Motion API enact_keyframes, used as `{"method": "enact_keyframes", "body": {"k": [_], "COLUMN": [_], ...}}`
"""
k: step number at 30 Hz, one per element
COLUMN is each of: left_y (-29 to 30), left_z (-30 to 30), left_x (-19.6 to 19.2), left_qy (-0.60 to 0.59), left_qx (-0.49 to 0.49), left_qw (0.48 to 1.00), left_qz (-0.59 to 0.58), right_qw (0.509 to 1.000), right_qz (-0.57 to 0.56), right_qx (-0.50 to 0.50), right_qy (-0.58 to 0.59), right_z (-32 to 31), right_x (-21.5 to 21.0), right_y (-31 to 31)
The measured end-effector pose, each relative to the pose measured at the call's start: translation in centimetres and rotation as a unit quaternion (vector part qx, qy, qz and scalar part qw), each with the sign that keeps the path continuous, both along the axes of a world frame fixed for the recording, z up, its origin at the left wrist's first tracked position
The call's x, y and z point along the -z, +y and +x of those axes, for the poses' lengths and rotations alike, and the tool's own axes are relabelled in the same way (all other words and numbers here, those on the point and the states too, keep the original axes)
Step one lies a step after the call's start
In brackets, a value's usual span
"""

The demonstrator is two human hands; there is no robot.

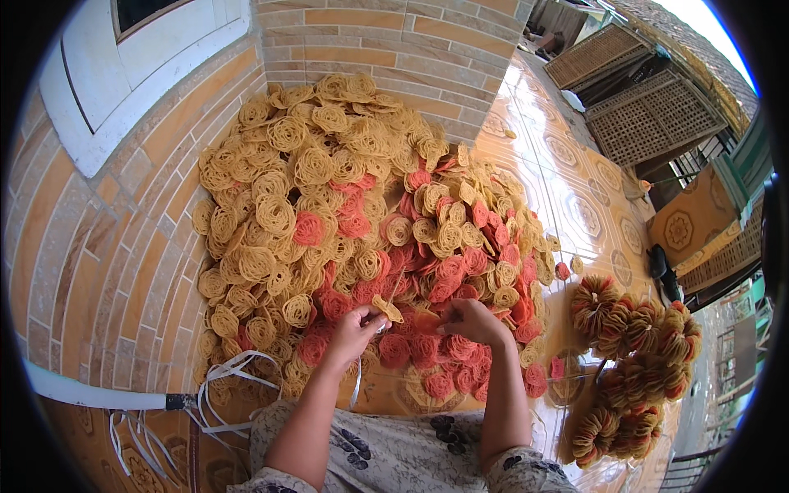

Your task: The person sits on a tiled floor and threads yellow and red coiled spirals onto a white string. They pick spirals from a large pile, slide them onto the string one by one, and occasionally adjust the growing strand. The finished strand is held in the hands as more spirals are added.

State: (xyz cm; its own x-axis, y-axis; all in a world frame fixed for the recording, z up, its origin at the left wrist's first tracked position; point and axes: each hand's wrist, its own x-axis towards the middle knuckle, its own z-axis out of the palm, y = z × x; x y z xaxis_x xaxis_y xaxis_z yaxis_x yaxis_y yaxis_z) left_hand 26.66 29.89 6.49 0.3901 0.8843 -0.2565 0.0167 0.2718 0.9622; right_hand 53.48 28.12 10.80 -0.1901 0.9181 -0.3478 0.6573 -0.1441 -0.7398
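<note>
A large heap of dried, coiled-strand crackers, yellow (274, 214) and red (394, 351), lies in front of me. My left hand (353, 335) is closed, pinching a small yellow coiled cracker (386, 309) in its fingertips. From below that hand a narrow white strip (357, 384) hangs down. To the right, my right hand (475, 321) has its fingers curled together. An orange-red coiled cracker (425, 322), smeared by motion, is at its fingertips. The two hands are a short way apart, above the near part of the heap.
White strips (223, 393) hang over a pale bar (99, 394) at lower left. Several strung bundles of crackers (645, 329) lie on the tiled floor (567, 177) at right. Tiled walls (378, 49) and a white door (148, 62) border the heap. Woven racks (653, 119) stand at upper right.
</note>
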Motion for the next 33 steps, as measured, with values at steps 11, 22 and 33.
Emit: {"method": "enact_keyframes", "body": {"k": [11,22,33], "left_y": [0.5,0.4,-0.1], "left_z": [-0.6,-0.3,0.7], "left_x": [-0.5,-0.8,-0.1], "left_qy": [-0.022,0.024,0.051], "left_qx": [-0.090,-0.092,-0.062], "left_qw": [0.996,0.995,0.996], "left_qz": [-0.009,0.003,0.036], "right_qw": [0.933,0.867,0.934], "right_qz": [0.187,0.116,0.232], "right_qx": [-0.125,-0.192,0.077], "right_qy": [-0.280,-0.445,-0.259], "right_z": [-10.1,3.8,-4.5], "right_x": [2.5,1.1,6.3], "right_y": [-4.3,-12.2,-5.8]}}
